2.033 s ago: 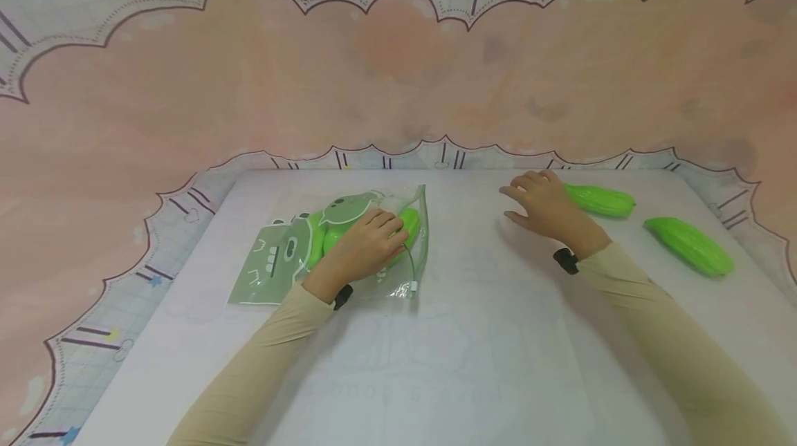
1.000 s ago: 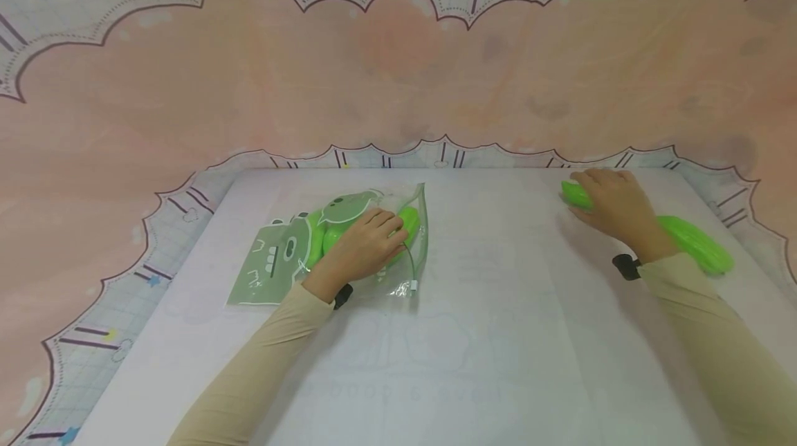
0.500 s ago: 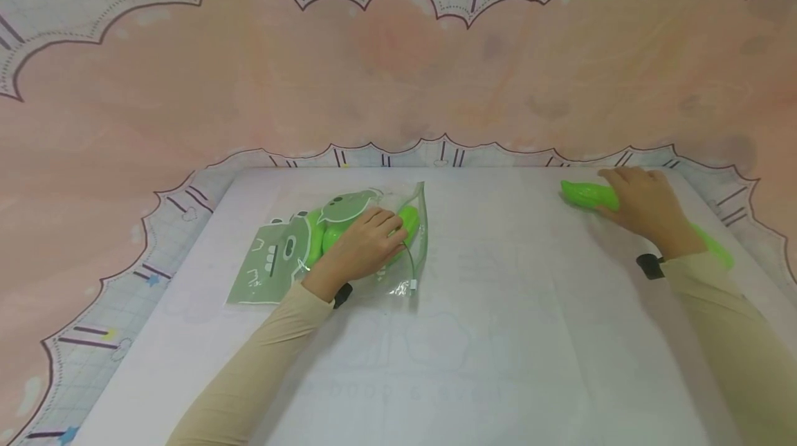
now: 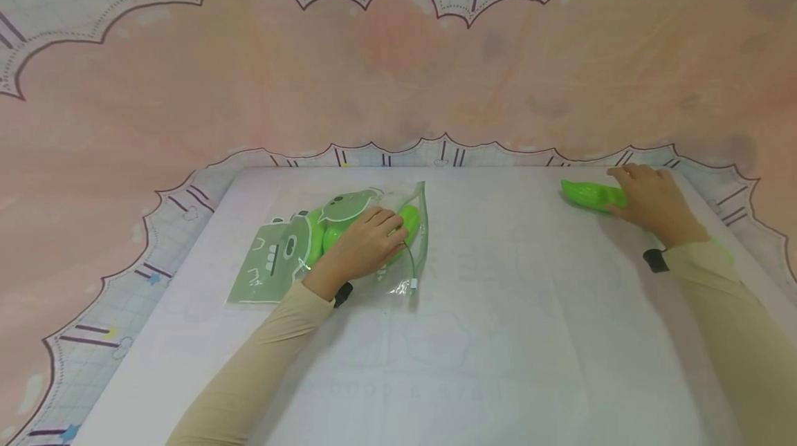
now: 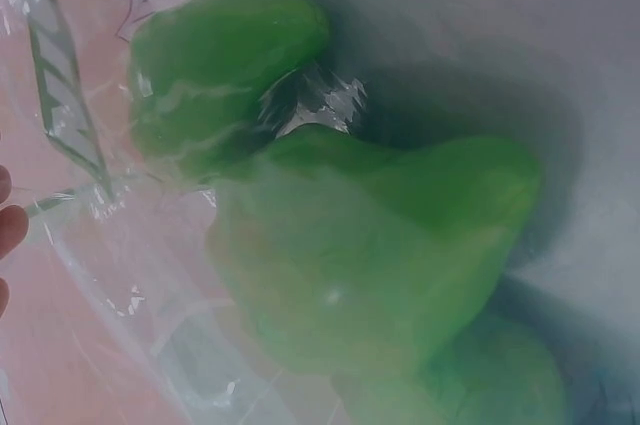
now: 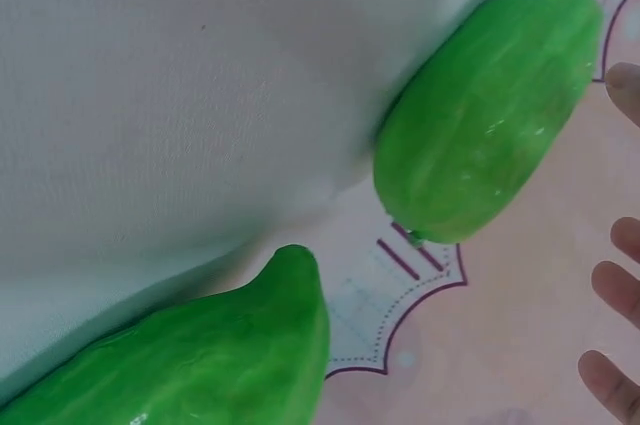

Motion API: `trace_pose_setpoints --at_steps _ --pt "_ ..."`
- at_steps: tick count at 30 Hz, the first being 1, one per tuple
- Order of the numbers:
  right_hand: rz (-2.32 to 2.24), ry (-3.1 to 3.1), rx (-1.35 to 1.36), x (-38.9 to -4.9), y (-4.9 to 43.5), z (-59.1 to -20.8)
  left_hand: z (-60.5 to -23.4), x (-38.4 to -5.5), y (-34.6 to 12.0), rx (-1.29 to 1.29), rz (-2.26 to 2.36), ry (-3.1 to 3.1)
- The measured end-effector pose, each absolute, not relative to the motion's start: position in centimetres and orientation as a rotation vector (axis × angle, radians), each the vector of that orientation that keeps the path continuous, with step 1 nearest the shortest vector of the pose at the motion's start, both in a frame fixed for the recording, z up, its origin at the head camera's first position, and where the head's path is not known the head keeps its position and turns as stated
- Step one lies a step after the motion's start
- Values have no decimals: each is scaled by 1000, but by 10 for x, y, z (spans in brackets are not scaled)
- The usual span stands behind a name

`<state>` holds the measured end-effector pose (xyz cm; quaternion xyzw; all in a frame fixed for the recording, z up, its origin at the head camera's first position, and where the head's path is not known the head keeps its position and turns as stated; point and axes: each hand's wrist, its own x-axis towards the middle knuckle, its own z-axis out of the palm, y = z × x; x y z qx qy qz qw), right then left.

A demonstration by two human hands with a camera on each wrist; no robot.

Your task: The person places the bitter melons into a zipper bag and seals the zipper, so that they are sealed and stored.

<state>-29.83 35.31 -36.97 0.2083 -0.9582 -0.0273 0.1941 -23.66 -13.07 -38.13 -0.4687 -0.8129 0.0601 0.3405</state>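
At the left of the table, my left hand (image 4: pixel 367 242) lies over a clear zip bag (image 4: pixel 261 273) with green animal prints and holds the upper edge of its mouth raised. Inside are several smooth green fruits (image 5: pixel 370 245), seen through the plastic in the left wrist view. My right hand (image 4: pixel 650 200) is at the far right, its fingers spread behind a long ribbed green fruit (image 4: pixel 588 195) and its thumb in front. In the right wrist view, the fingertips (image 6: pixel 615 290) stand apart from that fruit. A second such fruit (image 6: pixel 220 355) is mostly hidden behind the right sleeve in the head view.
A white table (image 4: pixel 486 335) carries everything. A printed cloth (image 4: pixel 398 72) with a scalloped border rises behind it. The bag's white zip slider (image 4: pixel 414 285) sits at the near corner of its mouth.
My right hand has travelled right, from the near end of the far green fruit to over its right part, its sleeve now covering the second fruit. The left hand and bag stay put.
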Motion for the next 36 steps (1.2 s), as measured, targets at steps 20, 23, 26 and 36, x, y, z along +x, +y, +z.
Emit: trace_pose_setpoints --at_steps 20,23,26,36 --pt "-107 -2896 545 -315 365 -376 -378 -235 -131 -1226 156 -2137" --pt "-123 -2927 549 -317 368 -379 -378 -235 -131 -1225 152 -2144" --pt "-120 -2965 536 -319 369 -380 -377 -234 -131 -1225 151 -2141" --pt "-118 -2977 535 -319 369 -382 -379 -235 -132 -1221 159 -2142"
